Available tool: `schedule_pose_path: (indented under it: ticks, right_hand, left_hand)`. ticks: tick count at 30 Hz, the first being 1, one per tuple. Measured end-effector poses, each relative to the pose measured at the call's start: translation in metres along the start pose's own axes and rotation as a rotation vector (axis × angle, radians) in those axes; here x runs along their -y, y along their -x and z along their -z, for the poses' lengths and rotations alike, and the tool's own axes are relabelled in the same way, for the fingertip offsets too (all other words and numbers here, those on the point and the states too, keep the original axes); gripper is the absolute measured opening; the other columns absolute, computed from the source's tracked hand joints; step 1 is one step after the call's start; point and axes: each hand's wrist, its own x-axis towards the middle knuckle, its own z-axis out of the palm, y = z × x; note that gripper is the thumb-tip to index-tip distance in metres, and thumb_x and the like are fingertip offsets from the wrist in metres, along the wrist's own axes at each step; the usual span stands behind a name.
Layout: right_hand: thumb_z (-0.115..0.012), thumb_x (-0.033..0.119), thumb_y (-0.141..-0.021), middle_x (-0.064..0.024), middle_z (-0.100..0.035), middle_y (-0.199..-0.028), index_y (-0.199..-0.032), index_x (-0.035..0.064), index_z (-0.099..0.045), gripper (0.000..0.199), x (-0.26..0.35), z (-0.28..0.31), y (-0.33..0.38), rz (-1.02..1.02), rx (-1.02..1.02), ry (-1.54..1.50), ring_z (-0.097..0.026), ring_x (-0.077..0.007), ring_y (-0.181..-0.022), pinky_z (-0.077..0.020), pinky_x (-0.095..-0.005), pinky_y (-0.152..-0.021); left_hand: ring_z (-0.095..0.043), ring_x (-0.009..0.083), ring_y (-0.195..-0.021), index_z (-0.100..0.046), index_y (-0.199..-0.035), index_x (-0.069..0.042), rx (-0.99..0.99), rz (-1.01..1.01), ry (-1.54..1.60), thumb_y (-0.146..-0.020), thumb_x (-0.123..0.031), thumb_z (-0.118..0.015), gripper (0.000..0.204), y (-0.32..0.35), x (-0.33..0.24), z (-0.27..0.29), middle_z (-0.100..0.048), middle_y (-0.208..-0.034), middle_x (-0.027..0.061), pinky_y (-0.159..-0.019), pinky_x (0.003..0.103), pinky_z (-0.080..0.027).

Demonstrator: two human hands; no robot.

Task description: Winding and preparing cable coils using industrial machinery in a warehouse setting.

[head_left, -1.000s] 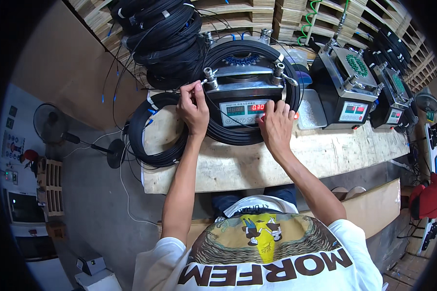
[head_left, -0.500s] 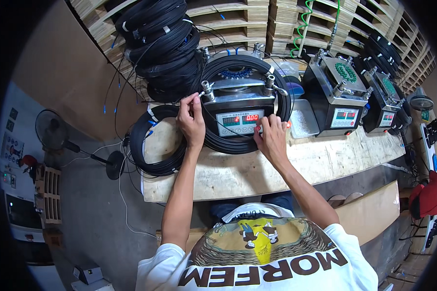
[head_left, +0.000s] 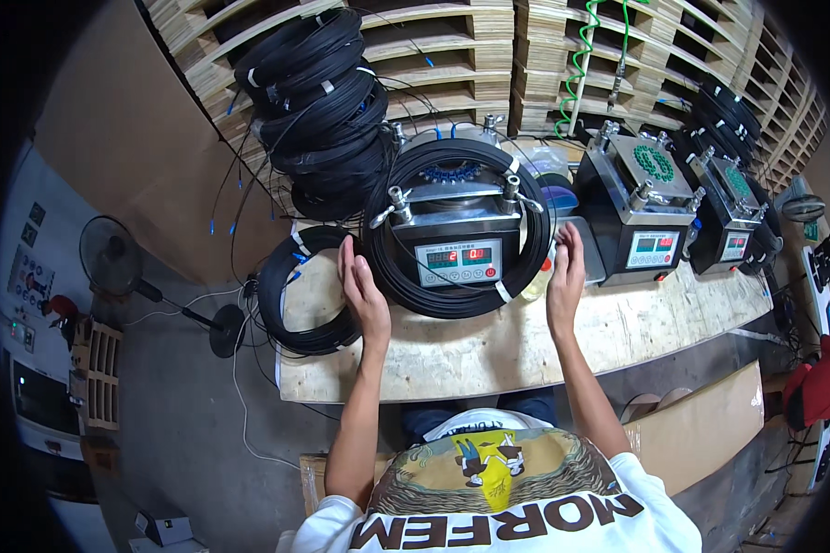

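A coil of black cable hangs around the front of a black polishing-type machine with a metal top. Its red digital display panel shows through the coil. Several blue pieces sit in a ring on top, between metal clamp posts with levers. My left hand is open at the coil's lower left, fingers stretched out; whether it touches the cable I cannot tell. On the other side, my right hand is open with fingers extended, just right of the coil.
Another black coil lies at left on the wooden table, before a tall stack of coils. A clear tray and two similar machines, the nearer with green pieces, stand right. A fan stands left.
My left hand has come off the left clamp lever and moved down beside the coil. My right hand has left the control panel and moved right, its fingers now straightened.
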Motion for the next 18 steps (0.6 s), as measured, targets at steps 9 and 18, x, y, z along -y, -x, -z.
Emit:
schedule_pose_path:
  ticks: [9, 18]
  right_hand:
    - [-0.036, 0.046, -0.109, -0.0215, -0.058, -0.136, -0.15, 0.0003, -0.041, 0.062, 0.008, -0.025, -0.08, -0.072, 0.219, -0.156, -0.054, -0.0251, -0.128, -0.0354, -0.0342, -0.112]
    - [-0.029, 0.056, -0.107, -0.0229, -0.053, -0.141, -0.155, 0.0099, -0.036, 0.067, 0.025, -0.049, -0.117, -0.152, 0.375, -0.167, -0.053, -0.028, -0.13, -0.0346, -0.037, -0.114]
  left_hand:
    - [-0.035, 0.0242, -0.147, -0.043, -0.15, 0.001, 0.306, 0.117, 0.082, -0.109, -0.051, -0.018, 0.07, -0.077, -0.007, -0.01, -0.044, -0.155, 0.0146, -0.123, 0.034, -0.017]
    - [-0.027, 0.0217, -0.15, -0.035, -0.154, -0.001, 0.587, 0.252, 0.115, -0.103, -0.067, -0.014, 0.086, -0.13, -0.009, -0.024, -0.038, -0.159, 0.0148, -0.124, 0.036, -0.012]
